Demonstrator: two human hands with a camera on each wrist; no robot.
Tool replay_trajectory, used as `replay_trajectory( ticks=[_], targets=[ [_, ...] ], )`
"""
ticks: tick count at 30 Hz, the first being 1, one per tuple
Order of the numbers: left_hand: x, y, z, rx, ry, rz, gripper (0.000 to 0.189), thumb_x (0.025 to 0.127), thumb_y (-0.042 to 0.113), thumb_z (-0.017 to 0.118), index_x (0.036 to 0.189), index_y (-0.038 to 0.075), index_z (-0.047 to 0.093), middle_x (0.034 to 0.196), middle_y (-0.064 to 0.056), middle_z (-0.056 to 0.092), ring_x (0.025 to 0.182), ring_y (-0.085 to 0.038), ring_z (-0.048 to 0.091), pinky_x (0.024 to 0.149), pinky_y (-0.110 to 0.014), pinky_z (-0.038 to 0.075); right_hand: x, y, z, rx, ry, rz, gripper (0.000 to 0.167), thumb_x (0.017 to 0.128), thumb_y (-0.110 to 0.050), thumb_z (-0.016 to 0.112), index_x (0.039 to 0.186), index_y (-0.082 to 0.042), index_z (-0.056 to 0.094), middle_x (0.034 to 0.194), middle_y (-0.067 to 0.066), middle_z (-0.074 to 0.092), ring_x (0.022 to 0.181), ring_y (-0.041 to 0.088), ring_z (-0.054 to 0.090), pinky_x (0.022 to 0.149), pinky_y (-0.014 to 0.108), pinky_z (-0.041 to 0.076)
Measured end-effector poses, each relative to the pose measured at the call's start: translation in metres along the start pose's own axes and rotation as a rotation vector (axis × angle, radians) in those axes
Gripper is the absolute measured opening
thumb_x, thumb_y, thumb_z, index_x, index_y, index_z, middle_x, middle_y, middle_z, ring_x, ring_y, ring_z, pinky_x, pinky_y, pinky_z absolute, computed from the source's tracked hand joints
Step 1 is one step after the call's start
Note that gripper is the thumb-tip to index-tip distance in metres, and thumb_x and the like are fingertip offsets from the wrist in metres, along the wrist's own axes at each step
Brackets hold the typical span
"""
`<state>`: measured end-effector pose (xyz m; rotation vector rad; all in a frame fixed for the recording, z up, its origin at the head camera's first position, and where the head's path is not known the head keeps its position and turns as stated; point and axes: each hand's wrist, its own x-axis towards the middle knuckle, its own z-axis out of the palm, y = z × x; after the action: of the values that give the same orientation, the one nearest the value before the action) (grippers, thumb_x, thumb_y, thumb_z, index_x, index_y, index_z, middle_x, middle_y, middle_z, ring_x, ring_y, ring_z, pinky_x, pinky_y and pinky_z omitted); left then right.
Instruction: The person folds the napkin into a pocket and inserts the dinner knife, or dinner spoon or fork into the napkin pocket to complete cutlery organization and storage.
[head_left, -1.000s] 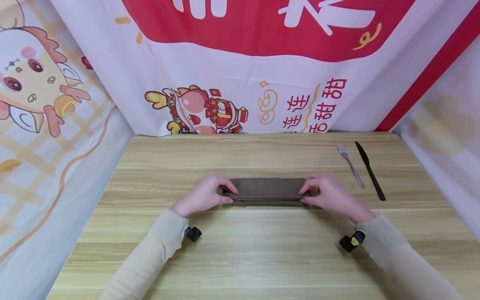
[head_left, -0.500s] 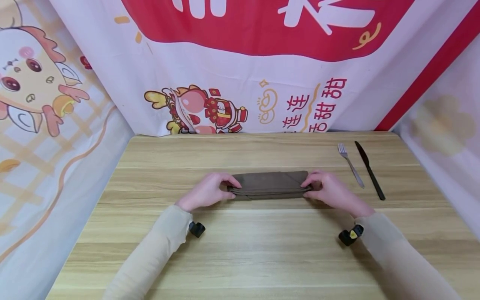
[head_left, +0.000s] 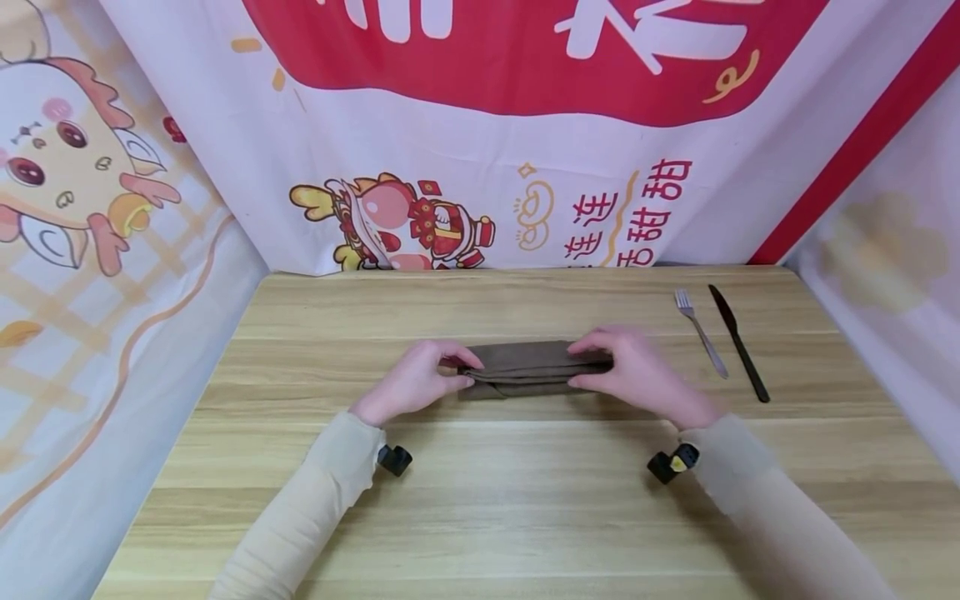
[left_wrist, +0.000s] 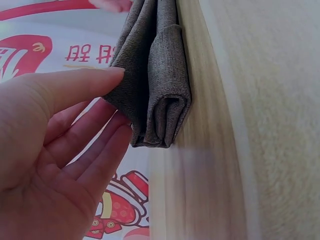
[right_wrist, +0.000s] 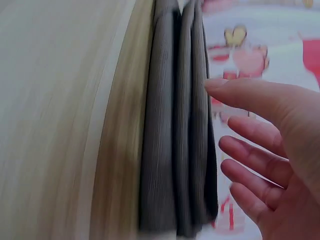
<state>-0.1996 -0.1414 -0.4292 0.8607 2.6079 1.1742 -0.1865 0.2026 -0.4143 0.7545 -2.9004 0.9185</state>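
A dark brown-grey cloth, folded in layers into a long narrow strip, lies across the middle of the wooden table. At its left end my left hand pinches the upper layers; the left wrist view shows thumb and fingertips on either side of the outer fold, with rolled inner layers beside it. My right hand is over the right part of the strip. In the right wrist view its thumb tip is right at the cloth's top edge, while the other fingers are spread loosely apart from it.
A fork and a dark knife lie side by side on the wooden table, to the right of the right hand. Printed fabric hangs behind the table and along both sides.
Both hands shifted the cloth slightly away from the person at first. Since then the right hand has loosened from the right end and slid left along the strip; the left hand keeps its pinch.
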Motion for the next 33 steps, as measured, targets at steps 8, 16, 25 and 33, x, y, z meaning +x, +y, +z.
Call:
replay_trajectory(
  ticks=[8, 16, 25, 33],
  targets=[
    [0.002, 0.005, -0.001, -0.016, 0.048, 0.026, 0.018, 0.091, 0.012, 0.079, 0.109, 0.015, 0.077, 0.109, 0.007, 0.071, 0.103, -0.013, 0.065, 0.095, -0.036, 0.052, 0.029, -0.041, 0.032, 0.040, -0.077, -0.115, 0.040, 0.086, -0.028, 0.085, 0.121, -0.011, 0.074, 0.116, -0.001, 0.070, 0.108, 0.016, 0.064, 0.093, 0.041, 0.052],
    [0.002, 0.006, 0.001, -0.020, 0.072, 0.018, 0.017, 0.091, 0.012, 0.079, 0.107, 0.017, 0.077, 0.106, 0.008, 0.071, 0.100, -0.013, 0.066, 0.092, -0.036, 0.053, 0.045, -0.047, 0.061, 0.049, -0.059, -0.169, 0.025, 0.090, -0.025, 0.082, 0.111, -0.014, 0.077, 0.102, -0.006, 0.072, 0.088, 0.006, 0.064, 0.077, 0.032, 0.054],
    [-0.002, 0.003, 0.000, -0.070, 0.086, -0.001, 0.031, 0.089, 0.013, 0.082, 0.118, 0.009, 0.073, 0.111, 0.003, 0.071, 0.101, -0.014, 0.065, 0.093, -0.035, 0.052, 0.049, -0.046, 0.068, 0.066, -0.046, -0.112, 0.013, 0.094, -0.022, 0.077, 0.105, -0.015, 0.079, 0.099, -0.007, 0.073, 0.088, 0.008, 0.066, 0.078, 0.032, 0.054],
    [-0.012, 0.001, -0.009, -0.076, 0.150, 0.004, 0.034, 0.085, 0.009, 0.084, 0.116, 0.006, 0.070, 0.114, -0.008, 0.070, 0.106, -0.028, 0.065, 0.096, -0.041, 0.052, 0.050, -0.045, 0.058, 0.192, -0.037, -0.023, 0.016, 0.096, -0.019, 0.074, 0.108, -0.010, 0.078, 0.102, -0.001, 0.074, 0.091, 0.012, 0.067, 0.082, 0.036, 0.056]
  ],
)
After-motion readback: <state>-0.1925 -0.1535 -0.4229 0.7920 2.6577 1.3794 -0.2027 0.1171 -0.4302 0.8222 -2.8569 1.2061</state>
